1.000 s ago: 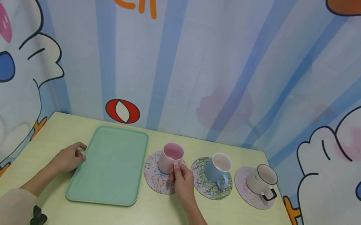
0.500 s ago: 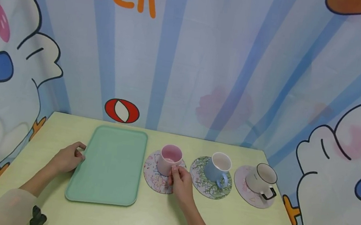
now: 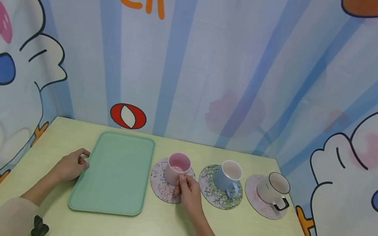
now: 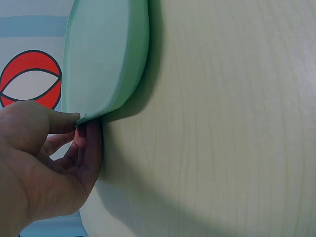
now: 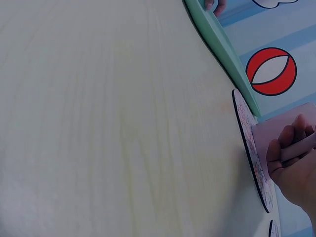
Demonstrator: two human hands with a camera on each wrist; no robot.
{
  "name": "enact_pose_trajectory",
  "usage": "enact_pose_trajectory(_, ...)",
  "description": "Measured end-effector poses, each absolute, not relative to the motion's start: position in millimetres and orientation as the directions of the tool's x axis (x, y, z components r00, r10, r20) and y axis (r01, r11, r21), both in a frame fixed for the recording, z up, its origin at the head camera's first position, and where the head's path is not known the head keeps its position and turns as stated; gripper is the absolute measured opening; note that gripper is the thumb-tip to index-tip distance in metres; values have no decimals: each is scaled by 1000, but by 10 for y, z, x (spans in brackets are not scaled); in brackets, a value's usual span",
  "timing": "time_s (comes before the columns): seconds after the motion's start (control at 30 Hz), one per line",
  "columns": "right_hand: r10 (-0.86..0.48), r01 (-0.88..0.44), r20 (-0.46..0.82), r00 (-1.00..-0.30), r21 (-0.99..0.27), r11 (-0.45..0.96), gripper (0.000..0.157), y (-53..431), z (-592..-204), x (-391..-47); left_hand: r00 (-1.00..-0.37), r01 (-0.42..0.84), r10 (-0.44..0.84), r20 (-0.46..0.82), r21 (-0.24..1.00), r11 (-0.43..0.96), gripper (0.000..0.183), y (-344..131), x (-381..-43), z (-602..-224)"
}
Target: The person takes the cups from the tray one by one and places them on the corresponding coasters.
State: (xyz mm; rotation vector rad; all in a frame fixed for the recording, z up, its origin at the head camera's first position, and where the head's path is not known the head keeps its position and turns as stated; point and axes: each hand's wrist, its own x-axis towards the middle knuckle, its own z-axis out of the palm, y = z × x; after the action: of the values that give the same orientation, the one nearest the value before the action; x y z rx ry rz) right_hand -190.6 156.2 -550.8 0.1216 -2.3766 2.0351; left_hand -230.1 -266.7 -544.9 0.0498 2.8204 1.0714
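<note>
A pink mug [image 3: 175, 170] stands upright on a round coaster with a pink floral print [image 3: 161, 187]. My right hand [image 3: 190, 196] grips the mug's handle, which the fingers mostly cover in the head view; the right wrist view shows the handle [image 5: 299, 148] between curled fingers. Over on the left lies a mint-green rectangular tray [image 3: 114, 175] with nothing on it. My left hand [image 3: 72, 165] pinches the tray's left rim, and in the left wrist view the thumb is on top with fingers under the edge [image 4: 91, 117].
Right of the pink mug, a blue mug [image 3: 225, 178] stands on a green-patterned coaster [image 3: 213, 198]. Farther right, a white mug with a black rim [image 3: 268, 189] sits on a pale pink coaster [image 3: 253, 183]. A cartoon-duck curtain [image 3: 195, 64] hangs behind the light wooden table [image 3: 162, 231].
Over the last second the pink mug has tipped or shifted very slightly toward me, with my right hand a little lower. The left hand and tray stay put.
</note>
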Motion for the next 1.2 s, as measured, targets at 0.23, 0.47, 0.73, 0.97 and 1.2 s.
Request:
enact_pose_trajectory(0.23, -66, -83, 74, -995, -987, 141, 42, 1563, -5513, -1911, -992, -13, 76, -105, 661, 750, 41, -2671, -2306, -5433)
enact_pose_trajectory(0.47, -90, -58, 46, -995, -989, 134, 43, 1607, -5527, -1931, -991, 0, 89, -100, 666, 746, 42, -2665, -2324, -5436)
enact_pose_trajectory(0.73, -243, 16, -51, -969, -989, 146, 44, 1766, -5480, -2001, -991, 6, 91, -96, 653, 758, 42, -2674, -2349, -5398)
enact_pose_trajectory(0.97, -319, 33, -57, -946, -996, 82, 40, 1873, -5447, -2039, -990, 1, 87, -111, 612, 791, 46, -2650, -2378, -5328)
enact_pose_trajectory(1.2, -311, 39, -50, -949, -998, 39, 33, 1940, -5433, -2054, -989, 36, 100, -107, 485, 874, 57, -2505, -2409, -5170)
